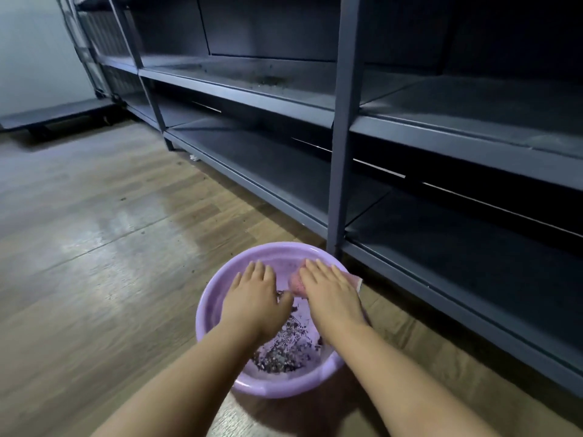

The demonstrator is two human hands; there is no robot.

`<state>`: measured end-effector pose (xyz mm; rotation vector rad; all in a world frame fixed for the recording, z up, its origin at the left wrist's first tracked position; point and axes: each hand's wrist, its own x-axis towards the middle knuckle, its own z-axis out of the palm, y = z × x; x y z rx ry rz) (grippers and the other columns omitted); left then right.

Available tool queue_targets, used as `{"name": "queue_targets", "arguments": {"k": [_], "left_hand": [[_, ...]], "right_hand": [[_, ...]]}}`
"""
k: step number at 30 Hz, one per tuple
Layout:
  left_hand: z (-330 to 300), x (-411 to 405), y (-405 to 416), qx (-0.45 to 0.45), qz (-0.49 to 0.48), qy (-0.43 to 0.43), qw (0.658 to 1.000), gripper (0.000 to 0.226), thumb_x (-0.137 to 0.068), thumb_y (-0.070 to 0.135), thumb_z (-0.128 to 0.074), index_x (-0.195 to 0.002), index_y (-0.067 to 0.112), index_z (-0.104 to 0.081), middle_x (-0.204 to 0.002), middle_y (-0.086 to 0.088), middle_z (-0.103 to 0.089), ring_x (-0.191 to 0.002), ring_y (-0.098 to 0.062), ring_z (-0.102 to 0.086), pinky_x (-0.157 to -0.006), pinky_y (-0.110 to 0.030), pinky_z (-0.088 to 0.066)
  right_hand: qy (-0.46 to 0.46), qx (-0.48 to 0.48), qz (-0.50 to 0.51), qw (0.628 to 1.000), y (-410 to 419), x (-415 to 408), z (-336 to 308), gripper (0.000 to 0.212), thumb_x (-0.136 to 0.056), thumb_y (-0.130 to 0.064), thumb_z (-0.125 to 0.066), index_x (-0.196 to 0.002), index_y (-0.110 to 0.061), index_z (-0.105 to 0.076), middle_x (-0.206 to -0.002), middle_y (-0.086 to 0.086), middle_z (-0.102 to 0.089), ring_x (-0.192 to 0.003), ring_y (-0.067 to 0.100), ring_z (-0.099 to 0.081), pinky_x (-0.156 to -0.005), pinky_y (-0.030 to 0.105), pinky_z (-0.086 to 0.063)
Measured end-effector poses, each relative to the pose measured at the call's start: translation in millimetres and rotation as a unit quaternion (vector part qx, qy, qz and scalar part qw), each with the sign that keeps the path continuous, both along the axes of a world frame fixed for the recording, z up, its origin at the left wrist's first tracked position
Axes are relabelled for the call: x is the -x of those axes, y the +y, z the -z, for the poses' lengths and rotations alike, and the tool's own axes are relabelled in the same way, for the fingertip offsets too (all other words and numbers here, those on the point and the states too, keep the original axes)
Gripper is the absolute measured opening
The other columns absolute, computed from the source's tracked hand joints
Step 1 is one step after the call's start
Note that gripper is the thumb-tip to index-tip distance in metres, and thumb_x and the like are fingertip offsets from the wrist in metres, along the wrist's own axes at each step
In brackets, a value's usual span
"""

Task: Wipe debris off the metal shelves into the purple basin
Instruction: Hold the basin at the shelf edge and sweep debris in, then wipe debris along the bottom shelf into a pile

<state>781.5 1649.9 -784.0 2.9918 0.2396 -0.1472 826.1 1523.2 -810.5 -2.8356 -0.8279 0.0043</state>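
Purple basin (210,313) on the wood floor (94,247), lower centre of the frame, just beside the foot of a grey upright post (342,152). Debris (284,348) heaped in the basin's bottom, toward its near side: small dark and pale bits.

Both hands over the basin, palms down. Left hand (255,298) at centre, fingers straight and close together, grasping nothing, thumb tip toward the other hand. Right hand (328,294) just to the right of it, fingers straight and spread a little, lying flat on a pink cloth (296,287). Cloth partly hidden under the palm; a bunched part visible at the hand's left edge, a pale corner visible over the basin's right rim. Whether the thumb curls under the cloth: cannot tell. Bare forearms reaching in from the bottom edge of the frame.

Metal shelves (284,99) filling the upper and right of the frame, dark grey, running from upper left toward lower right. Middle shelf at upper centre with a scatter of dark specks and a denser patch. Bottom shelf low above the floor, right of the basin. A few dark specks on the floor left of the basin; a small white scrap (193,158) by the shelf base. Flat dark platform (56,116) at the left edge, pale wall (28,52) above it.
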Motion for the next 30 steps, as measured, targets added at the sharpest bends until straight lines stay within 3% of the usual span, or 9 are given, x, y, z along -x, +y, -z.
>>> {"name": "queue_targets", "arguments": {"k": [4,8,16,21,24,26,27,28,30], "left_hand": [[-0.2,-35.0,-52.4,-0.018,0.053,-0.034,0.998,0.061,-0.102,0.039,-0.025,-0.151,0.004,-0.015,-0.160,-0.013,-0.008,-0.148,-0.023,-0.003,-0.118,-0.034,-0.005],[34.3,-32.1,-127.4,0.009,0.152,0.018,0.988,0.062,-0.102,0.037,-0.026,-0.152,0.007,-0.008,-0.161,-0.010,-0.003,-0.148,-0.022,0.001,-0.118,-0.035,-0.003],[28.3,-7.8,-258.9,-0.005,0.364,-0.002,0.931,0.063,-0.102,0.039,-0.023,-0.152,0.006,-0.005,-0.161,-0.010,0.000,-0.148,-0.020,0.005,-0.120,-0.035,0.003],[22.7,10.2,-302.2,-0.087,0.430,-0.016,0.899,0.063,-0.102,0.037,-0.023,-0.152,0.005,-0.004,-0.160,-0.012,0.002,-0.148,-0.022,0.008,-0.118,-0.036,0.007],[21.7,13.5,-339.4,-0.106,0.430,-0.015,0.896,0.063,-0.102,0.037,-0.025,-0.152,0.006,-0.004,-0.161,-0.011,0.003,-0.148,-0.021,0.008,-0.117,-0.035,0.008],[21.5,18.2,-377.4,-0.101,0.436,-0.024,0.894,0.062,-0.102,0.036,-0.025,-0.153,0.007,-0.005,-0.161,-0.010,0.002,-0.148,-0.020,0.007,-0.117,-0.033,0.007],[21.9,21.2,-399.6,-0.086,0.442,-0.031,0.892,0.061,-0.102,0.036,-0.026,-0.153,0.007,-0.006,-0.161,-0.009,0.000,-0.148,-0.019,0.005,-0.117,-0.032,0.007],[23.2,25.3,-423.9,-0.066,0.447,-0.041,0.891,0.060,-0.102,0.036,-0.026,-0.152,0.008,-0.009,-0.161,-0.008,-0.003,-0.148,-0.018,0.003,-0.117,-0.030,0.006],[29.1,37.3,-475.2,-0.024,0.456,-0.064,0.887,0.057,-0.102,0.036,-0.028,-0.151,0.011,-0.015,-0.161,-0.006,-0.009,-0.148,-0.017,-0.002,-0.116,-0.028,0.003]], "right_hand": [[-0.030,0.017,0.047,0.998,-51.9,-1.6,-8.3,0.054,-0.099,-0.010,-0.033,-0.149,-0.012,-0.015,-0.158,0.003,-0.013,-0.146,0.017,-0.007,-0.117,0.029,0.002],[-0.041,0.070,0.135,0.987,-130.0,6.5,-19.4,0.061,-0.097,-0.009,-0.039,-0.150,-0.010,-0.009,-0.159,0.006,-0.008,-0.146,0.018,-0.007,-0.117,0.030,0.002],[-0.061,0.099,0.304,0.946,-267.0,56.8,-30.0,0.067,-0.092,0.000,-0.042,-0.150,-0.012,-0.010,-0.159,0.002,-0.011,-0.146,0.016,-0.009,-0.116,0.027,0.000],[-0.062,0.113,0.334,0.934,-339.1,83.8,-15.2,0.068,-0.090,0.000,-0.045,-0.150,-0.010,-0.013,-0.158,0.003,-0.016,-0.145,0.016,-0.014,-0.117,0.027,-0.001],[-0.083,0.178,0.329,0.924,-391.5,104.8,-7.9,0.078,-0.057,-0.006,-0.081,-0.130,-0.002,-0.052,-0.134,0.012,-0.055,-0.125,0.021,-0.052,-0.111,0.032,-0.028],[-0.117,0.158,0.332,0.922,-434.3,117.9,-3.2,0.087,-0.015,-0.007,-0.089,-0.100,-0.004,-0.072,-0.100,0.008,-0.072,-0.093,0.021,-0.070,-0.087,0.034,-0.052],[-0.122,0.147,0.332,0.924,-453.8,126.4,-2.5,0.088,-0.007,-0.007,-0.088,-0.094,-0.004,-0.074,-0.094,0.008,-0.073,-0.087,0.021,-0.071,-0.080,0.034,-0.055],[-0.114,0.145,0.331,0.925,-470.9,138.4,-6.2,0.086,-0.010,-0.008,-0.089,-0.094,-0.004,-0.074,-0.096,0.008,-0.073,-0.088,0.021,-0.071,-0.080,0.034,-0.055],[-0.097,0.144,0.322,0.931,-503.9,166.6,-14.2,0.075,-0.045,-0.004,-0.086,-0.116,-0.001,-0.063,-0.121,0.012,-0.064,-0.112,0.025,-0.062,-0.101,0.034,-0.042]]}}
